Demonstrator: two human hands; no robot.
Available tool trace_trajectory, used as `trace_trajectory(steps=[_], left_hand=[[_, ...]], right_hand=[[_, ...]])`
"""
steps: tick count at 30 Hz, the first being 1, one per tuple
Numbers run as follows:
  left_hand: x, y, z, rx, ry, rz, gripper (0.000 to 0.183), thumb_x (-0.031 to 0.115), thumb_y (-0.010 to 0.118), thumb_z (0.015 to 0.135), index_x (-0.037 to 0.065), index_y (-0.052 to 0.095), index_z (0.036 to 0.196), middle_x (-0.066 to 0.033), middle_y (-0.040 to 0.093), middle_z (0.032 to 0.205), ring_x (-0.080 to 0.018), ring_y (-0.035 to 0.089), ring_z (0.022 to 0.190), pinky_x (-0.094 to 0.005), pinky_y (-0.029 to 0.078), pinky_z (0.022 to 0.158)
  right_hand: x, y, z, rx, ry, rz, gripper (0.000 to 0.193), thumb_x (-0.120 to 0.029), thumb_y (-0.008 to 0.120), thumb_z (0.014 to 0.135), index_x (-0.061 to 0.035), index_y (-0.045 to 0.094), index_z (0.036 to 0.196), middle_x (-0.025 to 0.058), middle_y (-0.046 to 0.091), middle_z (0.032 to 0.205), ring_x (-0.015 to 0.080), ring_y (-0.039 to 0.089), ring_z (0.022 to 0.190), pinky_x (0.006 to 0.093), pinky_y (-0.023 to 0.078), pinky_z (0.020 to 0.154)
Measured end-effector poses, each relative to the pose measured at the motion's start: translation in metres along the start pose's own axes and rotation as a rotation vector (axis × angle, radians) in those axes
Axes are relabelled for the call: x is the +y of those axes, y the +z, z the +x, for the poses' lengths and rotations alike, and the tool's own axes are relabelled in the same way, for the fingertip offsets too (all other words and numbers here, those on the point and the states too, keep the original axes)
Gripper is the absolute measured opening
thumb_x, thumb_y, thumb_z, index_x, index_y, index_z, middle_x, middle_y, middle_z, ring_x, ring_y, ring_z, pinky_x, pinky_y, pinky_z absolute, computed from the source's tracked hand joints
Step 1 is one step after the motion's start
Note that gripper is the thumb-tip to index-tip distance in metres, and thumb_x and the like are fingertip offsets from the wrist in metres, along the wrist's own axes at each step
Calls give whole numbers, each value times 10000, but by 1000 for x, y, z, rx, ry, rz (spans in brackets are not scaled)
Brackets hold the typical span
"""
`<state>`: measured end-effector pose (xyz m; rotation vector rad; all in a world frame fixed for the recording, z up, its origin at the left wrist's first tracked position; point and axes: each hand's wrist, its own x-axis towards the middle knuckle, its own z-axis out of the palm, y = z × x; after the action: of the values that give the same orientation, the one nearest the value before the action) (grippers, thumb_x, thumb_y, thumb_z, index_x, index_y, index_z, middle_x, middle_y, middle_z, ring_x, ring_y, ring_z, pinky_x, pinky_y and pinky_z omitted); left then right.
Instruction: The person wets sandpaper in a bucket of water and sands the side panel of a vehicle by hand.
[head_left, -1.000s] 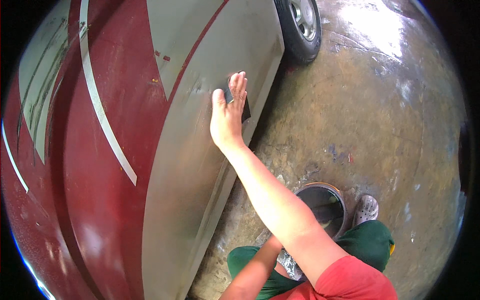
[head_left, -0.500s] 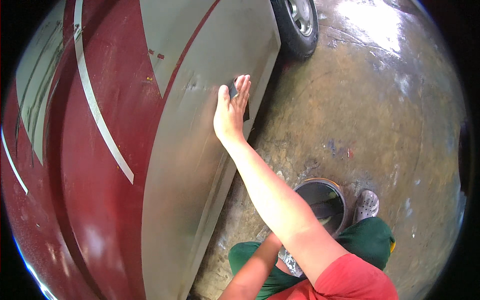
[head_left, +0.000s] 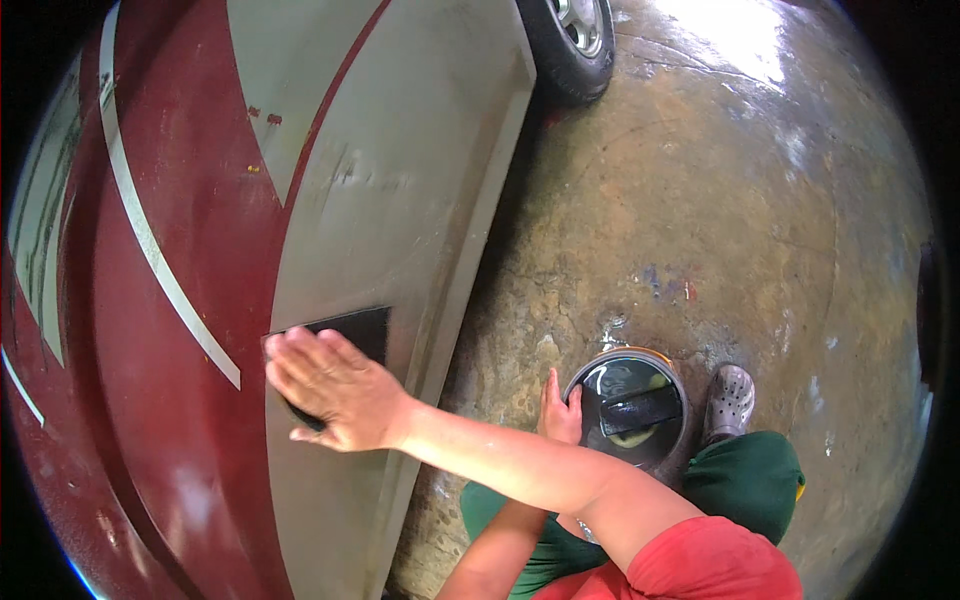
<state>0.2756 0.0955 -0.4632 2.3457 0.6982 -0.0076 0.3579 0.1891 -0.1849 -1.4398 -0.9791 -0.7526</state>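
My right hand (head_left: 340,390) lies with its fingers extended on the grey area of a vehicle's side panel (head_left: 400,220). Beneath its palm and fingers is a dark sheet of sandpaper (head_left: 368,332), held against the surface; part of the sheet sticks out past the fingers. My right forearm crosses over the left one. My left hand (head_left: 560,412) is at the left side of a round bucket (head_left: 682,400), its visible fingers apart and nothing seen in them. In the bucket is dark liquid with a dark rectangular block (head_left: 640,410) and something pale beneath it.
The vehicle body has red paint (head_left: 190,300) with white stripes and bare grey patches. Its wheel (head_left: 575,50) stands at the top. A wet, stained concrete floor (head_left: 720,220) stretches to the right. My clog (head_left: 730,400) is just right of the bucket.
My right hand has swept the sandpaper down and left along the panel, toward me. My left hand has come into sight beside the bucket, and the block inside shows more fully.
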Motion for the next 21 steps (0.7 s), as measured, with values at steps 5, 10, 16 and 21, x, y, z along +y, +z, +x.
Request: trace_trajectory(steps=[5,10,16,21], left_hand=[[10,8,-4,-6,2,6,682,387,604,1022,25,383,1556,-256,463,1535,-412,432,1428,-448,358,1179],[-6,4,1,4,32,12,694,378,610,1020,10,370,1557,-272,448,1542,-430,417,1436,-465,351,1188],[10,-4,-3,13,-47,-37,689,357,608,1022,17,357,1566,-281,420,1560,-435,390,1456,-463,336,1200],[3,5,-1,15,0,-54,718,347,632,1012,4,340,1570,-286,416,1561,-442,398,1448,-479,327,1202]], right_hand=[[43,18,-99,25,204,15,841,-561,379,1062,-108,0,1661,153,-28,1732,296,-61,1599,452,-39,1294],[25,9,-59,29,189,112,881,-527,456,1044,-69,18,1656,195,-12,1724,346,-41,1598,486,-16,1292],[21,-18,20,-19,64,33,921,-532,554,981,-57,131,1648,178,99,1722,334,49,1601,471,33,1298],[46,18,-129,-97,190,13,882,-547,442,1050,-49,30,1650,229,-10,1714,367,-4,1595,490,10,1293]])
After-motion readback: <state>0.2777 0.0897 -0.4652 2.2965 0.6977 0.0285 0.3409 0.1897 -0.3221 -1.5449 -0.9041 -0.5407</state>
